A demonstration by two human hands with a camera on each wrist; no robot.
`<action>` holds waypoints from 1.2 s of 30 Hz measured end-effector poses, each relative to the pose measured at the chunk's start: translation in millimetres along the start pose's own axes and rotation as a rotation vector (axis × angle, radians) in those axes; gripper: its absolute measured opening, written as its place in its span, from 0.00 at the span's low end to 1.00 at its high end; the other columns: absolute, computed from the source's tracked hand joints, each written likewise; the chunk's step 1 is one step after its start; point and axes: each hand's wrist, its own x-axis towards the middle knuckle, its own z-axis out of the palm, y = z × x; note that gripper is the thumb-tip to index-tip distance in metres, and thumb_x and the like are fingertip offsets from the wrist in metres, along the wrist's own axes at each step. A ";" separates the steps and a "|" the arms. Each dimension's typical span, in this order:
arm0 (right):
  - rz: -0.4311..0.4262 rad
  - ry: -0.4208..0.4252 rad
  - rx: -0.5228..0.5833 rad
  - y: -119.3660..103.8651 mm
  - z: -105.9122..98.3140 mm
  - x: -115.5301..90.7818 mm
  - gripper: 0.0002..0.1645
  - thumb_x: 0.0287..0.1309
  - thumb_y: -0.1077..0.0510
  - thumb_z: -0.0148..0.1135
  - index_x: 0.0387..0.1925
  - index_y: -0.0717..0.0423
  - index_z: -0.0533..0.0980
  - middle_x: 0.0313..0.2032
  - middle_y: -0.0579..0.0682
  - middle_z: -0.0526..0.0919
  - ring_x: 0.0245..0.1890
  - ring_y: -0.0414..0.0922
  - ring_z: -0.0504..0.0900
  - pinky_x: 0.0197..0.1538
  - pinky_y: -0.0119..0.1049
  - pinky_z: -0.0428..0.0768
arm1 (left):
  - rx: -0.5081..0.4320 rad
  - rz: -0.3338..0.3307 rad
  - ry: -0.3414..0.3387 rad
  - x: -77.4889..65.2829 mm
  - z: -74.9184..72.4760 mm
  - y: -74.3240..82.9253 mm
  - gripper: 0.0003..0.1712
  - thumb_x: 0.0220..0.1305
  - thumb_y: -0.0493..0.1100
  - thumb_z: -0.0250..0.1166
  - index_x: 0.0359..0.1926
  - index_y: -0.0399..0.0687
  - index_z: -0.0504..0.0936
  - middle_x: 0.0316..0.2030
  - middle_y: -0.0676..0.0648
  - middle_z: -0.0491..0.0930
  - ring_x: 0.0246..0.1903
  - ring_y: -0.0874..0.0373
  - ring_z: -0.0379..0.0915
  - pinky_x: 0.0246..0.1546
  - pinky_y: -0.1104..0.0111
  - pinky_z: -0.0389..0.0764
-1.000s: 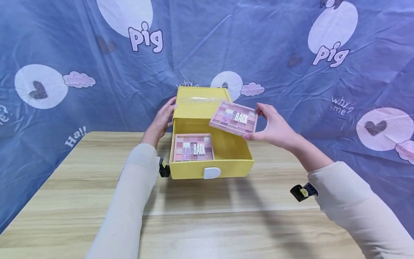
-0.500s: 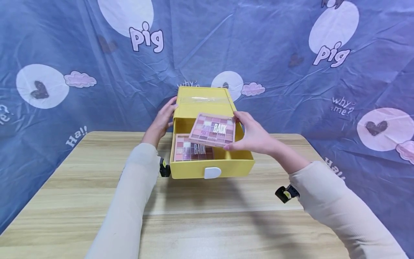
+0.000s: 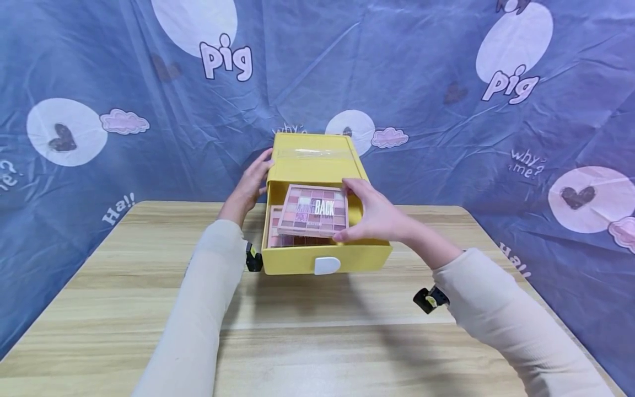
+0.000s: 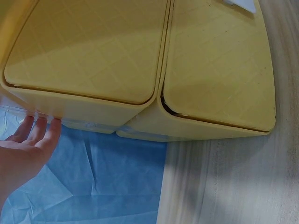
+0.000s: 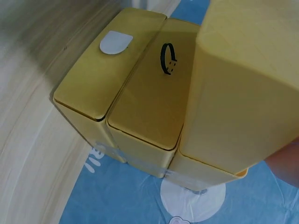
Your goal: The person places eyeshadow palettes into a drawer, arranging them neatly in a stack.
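My right hand (image 3: 374, 212) pinches a pink eyeshadow palette (image 3: 312, 209) by its right edge, thumb at the near corner and fingers at the far one. This palette is tilted over the pulled-out top drawer (image 3: 292, 260) of a yellow drawer unit (image 3: 312, 157). Beneath it, a second eyeshadow palette (image 3: 273, 234) lies in the drawer's left part, mostly covered. My left hand (image 3: 250, 182) rests against the unit's left side; in the left wrist view its straight fingers (image 4: 49, 137) touch the yellow wall near a strip of clear tape. The drawer's inside is hidden in the right wrist view.
A white tab handle (image 3: 327, 266) sticks out from the drawer's front. Lower drawers show in the right wrist view, one with a black loop (image 5: 163, 58). The unit stands on a wooden table (image 3: 317, 342) before a blue printed cloth (image 3: 426, 71).
My right hand has brought its palette leftward and down, from the drawer's right side to above the palette inside. My left hand has stayed at the unit's side.
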 end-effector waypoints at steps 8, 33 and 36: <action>0.002 -0.057 -0.046 -0.5 5.1 4.6 0.50 0.21 0.41 0.72 0.49 0.56 0.62 0.44 0.48 0.64 0.44 0.43 0.63 0.50 0.40 0.61 | -0.012 -0.026 0.003 -1.0 1.1 2.7 0.30 0.56 0.51 0.53 0.62 0.63 0.59 0.58 0.50 0.61 0.56 0.56 0.56 0.50 0.56 0.58; -0.142 -0.201 -0.183 -0.4 24.4 16.3 0.54 0.26 0.46 0.73 0.53 0.68 0.59 0.53 0.59 0.59 0.51 0.48 0.60 0.54 0.38 0.60 | -0.037 -0.001 -0.004 -0.6 1.0 -1.6 0.31 0.56 0.50 0.52 0.62 0.62 0.58 0.56 0.48 0.63 0.54 0.55 0.58 0.49 0.57 0.59; -0.137 -0.215 -0.198 -0.8 24.5 16.3 0.56 0.27 0.46 0.72 0.55 0.69 0.56 0.54 0.60 0.58 0.52 0.49 0.60 0.55 0.38 0.59 | -0.038 0.002 -0.009 -0.9 0.6 -1.4 0.31 0.56 0.50 0.52 0.62 0.62 0.58 0.57 0.48 0.63 0.54 0.55 0.58 0.49 0.56 0.58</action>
